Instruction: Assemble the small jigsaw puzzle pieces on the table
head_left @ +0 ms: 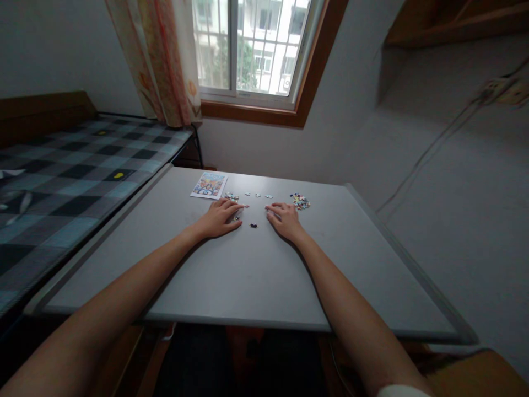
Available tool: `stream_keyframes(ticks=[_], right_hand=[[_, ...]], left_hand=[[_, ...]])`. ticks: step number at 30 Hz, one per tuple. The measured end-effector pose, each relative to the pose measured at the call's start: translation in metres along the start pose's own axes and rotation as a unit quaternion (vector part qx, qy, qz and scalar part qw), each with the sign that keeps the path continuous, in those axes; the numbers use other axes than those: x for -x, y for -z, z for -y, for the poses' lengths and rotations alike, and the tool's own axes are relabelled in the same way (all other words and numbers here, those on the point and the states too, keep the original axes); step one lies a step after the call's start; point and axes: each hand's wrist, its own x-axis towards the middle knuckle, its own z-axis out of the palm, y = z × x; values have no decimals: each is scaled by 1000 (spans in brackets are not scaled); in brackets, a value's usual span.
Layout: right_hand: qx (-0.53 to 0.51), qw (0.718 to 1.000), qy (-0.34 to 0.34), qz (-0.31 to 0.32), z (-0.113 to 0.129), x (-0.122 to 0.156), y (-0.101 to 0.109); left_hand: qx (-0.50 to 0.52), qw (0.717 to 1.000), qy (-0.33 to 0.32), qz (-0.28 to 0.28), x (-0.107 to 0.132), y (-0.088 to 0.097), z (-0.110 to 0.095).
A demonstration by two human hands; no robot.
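My left hand (221, 219) lies on the white table with its fingers spread, the index fingertip at a small jigsaw piece (247, 206). Another jigsaw piece (237, 218) shows between its thumb and fingers. Across from it my right hand (285, 219) rests with fingers apart and slightly bent, the fingertips on the tabletop by a tiny piece that they mostly cover. A dark jigsaw piece (253, 225) lies between the two hands. Beyond them sit a few loose pieces in a row, among them a pale piece (269, 196). Neither hand is lifting anything.
A pile of jigsaw pieces (301, 202) is just past my right hand, and a smaller pile (231, 196) past my left. The picture sheet (209, 185) lies at the back left of the table (256, 275). A bed (82, 165) stands left; walls enclose the back and right.
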Motion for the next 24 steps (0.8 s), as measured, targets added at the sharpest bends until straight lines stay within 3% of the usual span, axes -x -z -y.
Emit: stream_keyframes(ticks=[12, 16, 20, 24], right_hand=[[5, 1000, 16, 18, 1, 2, 0], [-27, 1000, 12, -10, -1, 0, -3], [-64, 995, -40, -61, -4, -11, -6], [-43, 993, -108, -19, -4, -31, -1]], left_hand=[[5, 1000, 3, 7, 0, 0, 0], [4, 1000, 6, 7, 0, 0, 0], [-1, 1000, 8, 12, 0, 1, 0], [-2, 1000, 8, 14, 0, 1, 0]])
